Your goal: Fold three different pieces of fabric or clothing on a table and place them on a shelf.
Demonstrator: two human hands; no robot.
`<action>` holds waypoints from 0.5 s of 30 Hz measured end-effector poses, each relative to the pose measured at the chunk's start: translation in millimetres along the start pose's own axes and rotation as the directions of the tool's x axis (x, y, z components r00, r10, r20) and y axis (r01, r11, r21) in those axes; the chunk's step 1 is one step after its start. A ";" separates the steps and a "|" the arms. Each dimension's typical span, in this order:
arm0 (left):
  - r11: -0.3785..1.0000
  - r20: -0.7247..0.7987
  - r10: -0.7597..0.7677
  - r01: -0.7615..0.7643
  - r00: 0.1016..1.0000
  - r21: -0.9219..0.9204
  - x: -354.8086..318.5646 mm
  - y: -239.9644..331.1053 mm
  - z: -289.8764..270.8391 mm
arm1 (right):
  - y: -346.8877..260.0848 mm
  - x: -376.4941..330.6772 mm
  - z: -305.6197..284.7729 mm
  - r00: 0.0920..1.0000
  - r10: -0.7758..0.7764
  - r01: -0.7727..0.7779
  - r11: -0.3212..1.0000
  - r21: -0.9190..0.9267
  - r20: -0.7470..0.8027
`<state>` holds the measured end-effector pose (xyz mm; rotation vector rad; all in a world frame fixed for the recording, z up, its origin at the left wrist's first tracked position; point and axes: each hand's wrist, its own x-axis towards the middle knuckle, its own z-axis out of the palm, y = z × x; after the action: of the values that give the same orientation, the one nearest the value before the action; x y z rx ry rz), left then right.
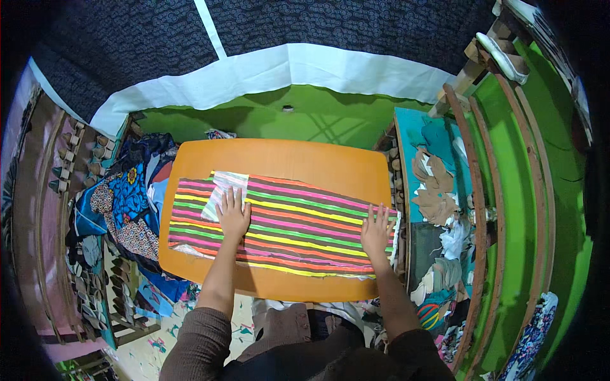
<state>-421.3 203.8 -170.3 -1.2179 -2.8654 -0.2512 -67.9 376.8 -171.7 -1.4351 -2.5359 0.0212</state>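
A striped cloth (305, 225) in brown, pink, green, yellow and orange lies spread across an orange table (286, 159). Its upper left part is folded over, showing a paler underside (222, 190). My left hand (234, 218) rests flat on the cloth beside that fold, fingers stretched out. Near the cloth's right end, my right hand (377, 235) presses down with its fingers spread. Neither hand grips anything. White edging shows along the cloth's right end and at its lower left corner.
Piled patterned fabrics (130, 197) crowd the table's left side. To the right, a teal shelf (410, 140) carries brown cut pieces (435, 184) and scraps. Wooden racks (467, 209) stand farther right, with a white shoe (502, 58) on top. A dark curtain (330, 25) hangs behind.
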 end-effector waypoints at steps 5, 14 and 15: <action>0.991 -0.129 0.078 -0.091 0.989 -0.097 -2.1 -15.3 0.5 | -84.3 -15.4 -8.0 0.996 -0.027 0.024 0.999 0.036 0.081; 0.819 -0.014 0.550 -0.543 0.835 -0.182 -17.3 -121.9 -40.7 | -257.9 -18.2 -14.0 0.900 -0.430 0.387 0.864 0.322 0.070; 0.785 -0.022 0.602 -0.597 0.798 -0.168 -15.7 -130.4 -44.8 | -275.5 -20.4 -11.8 0.884 -0.463 0.417 0.848 0.328 0.071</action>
<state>-505.9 96.6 -145.7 -2.0956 -2.3323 -0.4538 -288.1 214.9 -130.0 -0.7373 -2.7682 0.4367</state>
